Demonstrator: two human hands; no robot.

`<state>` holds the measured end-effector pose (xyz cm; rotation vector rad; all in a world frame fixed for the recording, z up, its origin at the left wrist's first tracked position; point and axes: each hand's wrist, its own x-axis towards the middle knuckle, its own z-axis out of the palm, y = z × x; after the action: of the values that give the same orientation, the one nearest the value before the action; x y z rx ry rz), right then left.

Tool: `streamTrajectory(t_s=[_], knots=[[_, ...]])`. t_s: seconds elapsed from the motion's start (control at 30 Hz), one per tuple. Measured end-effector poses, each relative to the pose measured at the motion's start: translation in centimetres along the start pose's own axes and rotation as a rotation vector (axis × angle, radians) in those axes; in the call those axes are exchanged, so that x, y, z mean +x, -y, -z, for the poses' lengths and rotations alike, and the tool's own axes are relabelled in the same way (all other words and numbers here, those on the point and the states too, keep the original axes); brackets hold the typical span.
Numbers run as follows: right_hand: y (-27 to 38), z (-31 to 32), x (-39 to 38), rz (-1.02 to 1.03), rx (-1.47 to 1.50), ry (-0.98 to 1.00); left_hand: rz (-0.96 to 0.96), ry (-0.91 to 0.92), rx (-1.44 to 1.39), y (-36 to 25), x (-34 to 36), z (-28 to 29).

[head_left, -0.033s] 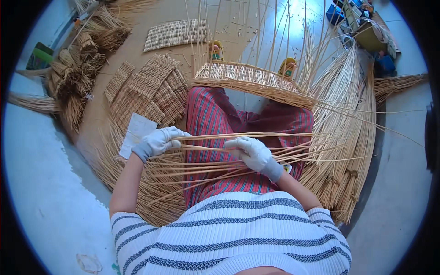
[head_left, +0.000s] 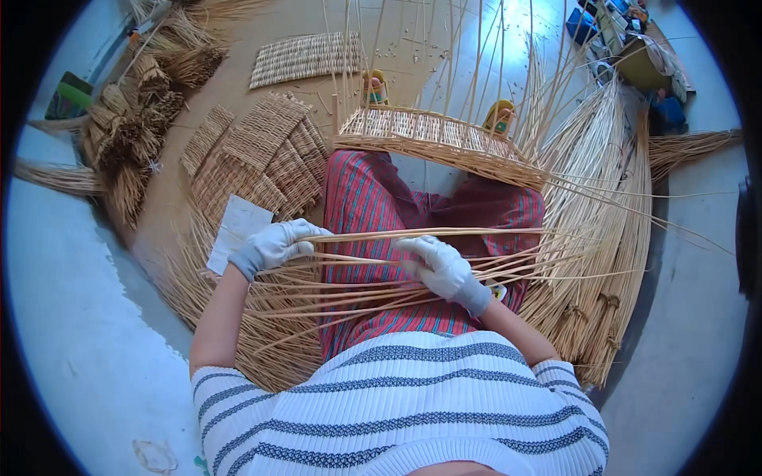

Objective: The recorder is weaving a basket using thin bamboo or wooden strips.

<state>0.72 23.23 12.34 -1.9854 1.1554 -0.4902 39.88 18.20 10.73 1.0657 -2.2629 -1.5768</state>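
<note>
Slim, straw-coloured canes (head_left: pixel 357 236) stretch across striped cloth (head_left: pixel 361 198) on the lap, gripped by the gloved left hand (head_left: pixel 278 244) and, as far as the overlap shows, the right hand (head_left: pixel 439 270), above a tan floor (head_left: pixel 226 91) bearing woven mats (head_left: pixel 266 133).

Left hand (head_left: pixel 278 244) and right hand (head_left: pixel 441 267) curl inward, apart.

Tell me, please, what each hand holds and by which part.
The left hand pinches thin canes near their left ends; the right hand hides its own grip.
</note>
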Motion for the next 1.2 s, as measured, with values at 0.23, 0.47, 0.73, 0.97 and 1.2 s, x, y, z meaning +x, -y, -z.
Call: streamTrajectory(t_s=[0.23, 0.47, 0.73, 0.97, 1.2], knots=[[-1.6, 1.0, 1.4, -0.264, 1.116, 0.101, -0.305, -0.402, 0.108, -0.5, 2.8, 1.0], [-2.1, 2.9, 4.9, -0.535, 1.009, 0.237, 0.023, -0.318, -0.381, -2.4, 4.4, 1.3], [-0.2, 1.6, 4.8, -0.652, 1.224, -0.506, 0.104, -0.258, -0.369, -0.6, 5.1, 1.4], [-4.3, 9.7, 6.7, 0.008, 0.955, -0.856, 0.51, -0.159, 0.581, 0.1, 3.0, 3.7], [-16.9, 7.0, 11.0, -0.205, 1.105, -0.797, 0.013, -0.64, 0.481, -2.2, 11.2, -2.3]])
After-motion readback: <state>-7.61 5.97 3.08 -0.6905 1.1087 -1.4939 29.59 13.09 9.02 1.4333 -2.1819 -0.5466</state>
